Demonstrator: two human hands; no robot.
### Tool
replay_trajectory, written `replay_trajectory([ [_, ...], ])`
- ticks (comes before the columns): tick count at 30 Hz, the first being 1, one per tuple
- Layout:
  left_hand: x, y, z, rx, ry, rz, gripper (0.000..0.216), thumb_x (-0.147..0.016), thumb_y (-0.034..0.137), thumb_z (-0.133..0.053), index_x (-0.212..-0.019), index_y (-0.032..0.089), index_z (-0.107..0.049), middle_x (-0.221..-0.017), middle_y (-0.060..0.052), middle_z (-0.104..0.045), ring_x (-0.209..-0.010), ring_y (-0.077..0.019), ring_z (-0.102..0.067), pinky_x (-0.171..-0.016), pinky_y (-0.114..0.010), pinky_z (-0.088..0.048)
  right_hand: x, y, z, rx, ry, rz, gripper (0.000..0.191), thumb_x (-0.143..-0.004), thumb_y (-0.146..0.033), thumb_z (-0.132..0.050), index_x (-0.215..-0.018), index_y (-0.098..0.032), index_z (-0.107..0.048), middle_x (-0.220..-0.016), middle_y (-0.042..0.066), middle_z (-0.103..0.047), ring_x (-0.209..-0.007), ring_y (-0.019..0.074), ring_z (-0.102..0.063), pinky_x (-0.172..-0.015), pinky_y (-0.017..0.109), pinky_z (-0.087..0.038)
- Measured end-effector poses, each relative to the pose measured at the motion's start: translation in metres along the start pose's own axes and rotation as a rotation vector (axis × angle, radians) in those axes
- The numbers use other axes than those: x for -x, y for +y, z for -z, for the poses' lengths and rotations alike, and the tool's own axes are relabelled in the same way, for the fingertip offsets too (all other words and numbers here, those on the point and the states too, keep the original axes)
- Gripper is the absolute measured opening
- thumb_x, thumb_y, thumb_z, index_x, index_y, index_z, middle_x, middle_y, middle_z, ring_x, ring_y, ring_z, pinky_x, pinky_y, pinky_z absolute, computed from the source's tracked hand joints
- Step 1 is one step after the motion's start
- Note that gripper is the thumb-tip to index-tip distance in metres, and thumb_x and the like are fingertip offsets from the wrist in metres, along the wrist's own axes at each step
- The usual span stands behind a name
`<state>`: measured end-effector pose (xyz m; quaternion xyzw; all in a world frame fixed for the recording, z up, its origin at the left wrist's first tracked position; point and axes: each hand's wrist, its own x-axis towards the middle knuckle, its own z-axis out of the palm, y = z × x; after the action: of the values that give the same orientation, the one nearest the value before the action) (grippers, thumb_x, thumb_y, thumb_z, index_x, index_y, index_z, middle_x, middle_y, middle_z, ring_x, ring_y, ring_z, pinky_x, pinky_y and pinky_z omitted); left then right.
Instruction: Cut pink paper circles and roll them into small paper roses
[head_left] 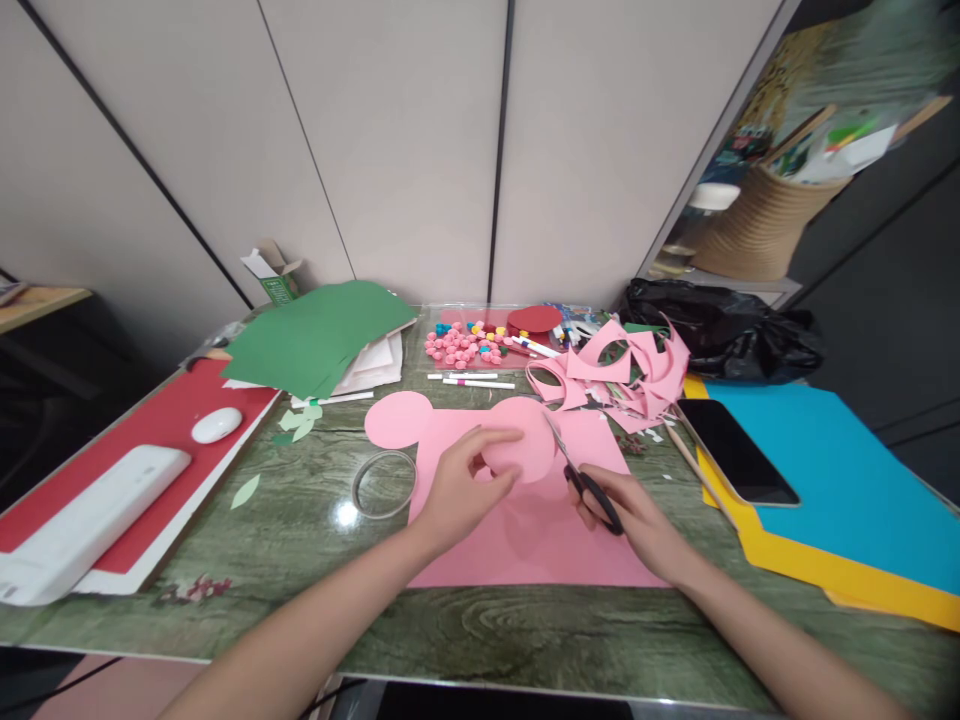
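Note:
My left hand [469, 475] pinches a round pink paper disc [529, 445] by its left edge, thumb below and fingers above. In my right hand [611, 500] are black-handled scissors [596, 497], their blades pointing up and left along the disc's right edge. How far the blades are parted is hard to make out. Beneath both hands lies a large pink sheet [487, 555] on the table. Another pink paper circle [398, 419] rests at the sheet's upper left corner, and a roll of tape [384, 485] sits left of my left hand.
Pink paper offcuts [637, 370] pile up behind my right hand. A tray of small coloured balls [461, 345] stands at the back, with markers [480, 383] before it. Green sheets [322, 335] lie left; a phone [739, 450] rests on blue paper [847, 480] at right.

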<state>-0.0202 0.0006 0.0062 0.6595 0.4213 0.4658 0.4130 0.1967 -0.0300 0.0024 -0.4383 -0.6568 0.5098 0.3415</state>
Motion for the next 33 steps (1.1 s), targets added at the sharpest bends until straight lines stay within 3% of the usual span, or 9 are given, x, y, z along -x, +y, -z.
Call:
replay_trajectory([
  [20,-0.0019,-0.0042,0.0047,0.034,0.009,0.019,0.023,-0.073,0.009,-0.058,-0.090,0.019,-0.070,-0.094,-0.005,-0.070,-0.089,-0.0160,-0.062,-0.079,-0.027,-0.048,-0.0017,-0.0017,0.0018,0.007,0.004,0.013,0.034,-0.092,-0.039,-0.041,-0.065,-0.018,-0.045,-0.055,-0.004,-0.044,-0.054,0.0114,-0.039,-0.054,0.025,-0.028],
  [33,-0.0005,-0.0045,0.0016,0.025,0.071,0.001,0.026,-0.076,0.019,-0.063,-0.101,0.020,-0.067,-0.107,-0.008,-0.065,-0.100,-0.0187,-0.058,-0.084,-0.030,-0.045,-0.0011,-0.0004,-0.0008,0.015,0.012,-0.019,0.029,-0.092,-0.035,-0.042,-0.069,-0.017,-0.049,-0.054,-0.004,-0.046,-0.053,0.0110,-0.040,-0.053,0.025,-0.028],
])
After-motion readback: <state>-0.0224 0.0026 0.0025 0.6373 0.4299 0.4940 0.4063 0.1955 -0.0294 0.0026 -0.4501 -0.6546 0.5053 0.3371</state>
